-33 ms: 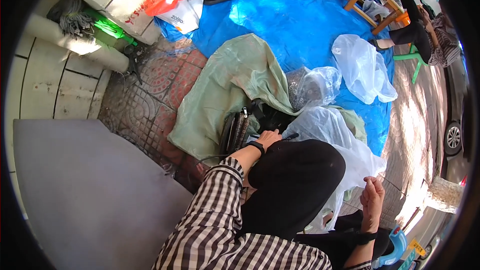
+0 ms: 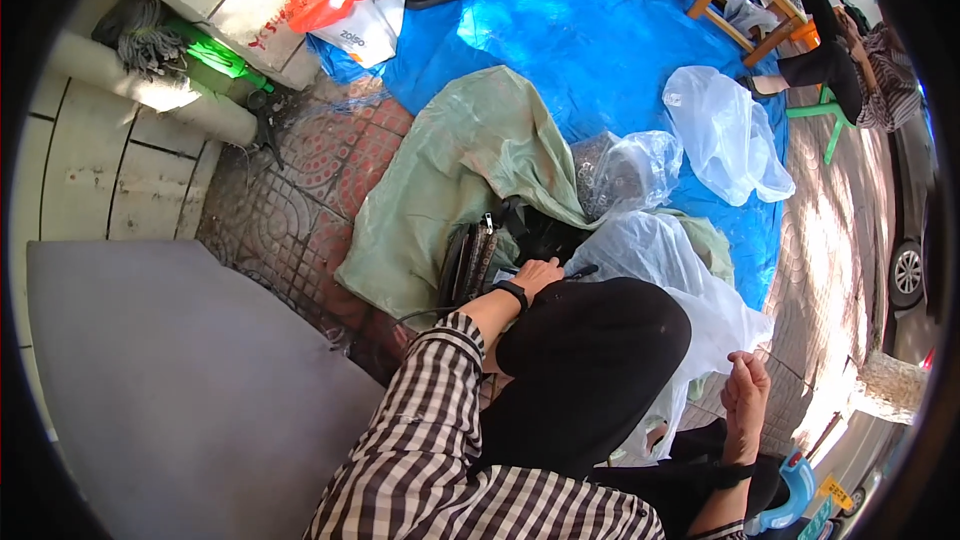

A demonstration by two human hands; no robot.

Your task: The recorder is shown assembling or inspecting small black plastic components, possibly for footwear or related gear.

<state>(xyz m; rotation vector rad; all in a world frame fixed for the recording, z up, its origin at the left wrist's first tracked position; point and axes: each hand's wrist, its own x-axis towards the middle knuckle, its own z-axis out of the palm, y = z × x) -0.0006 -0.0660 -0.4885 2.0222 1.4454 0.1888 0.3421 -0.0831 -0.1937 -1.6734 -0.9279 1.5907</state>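
My left hand (image 2: 540,278) rests by my bent knee, its fingers closed and partly hidden; what they hold does not show. A black stick-like piece (image 2: 582,272) lies just beyond the fingertips. Next to that hand stands a dark zipped bag (image 2: 478,258) with a patterned side. Black material (image 2: 545,240) lies behind it, in the folds of a green sack (image 2: 450,165). My right hand (image 2: 745,395) is raised at the lower right with its fingers pinched together; anything between them is too small to make out. A translucent plastic bag (image 2: 655,255) drapes beside my knee.
A blue tarp (image 2: 590,60) covers the ground ahead, with a filled clear bag (image 2: 630,172) and another plastic bag (image 2: 722,140). A grey panel (image 2: 180,390) fills the lower left. Another person (image 2: 870,80) sits at the far right near a wooden stool (image 2: 740,0).
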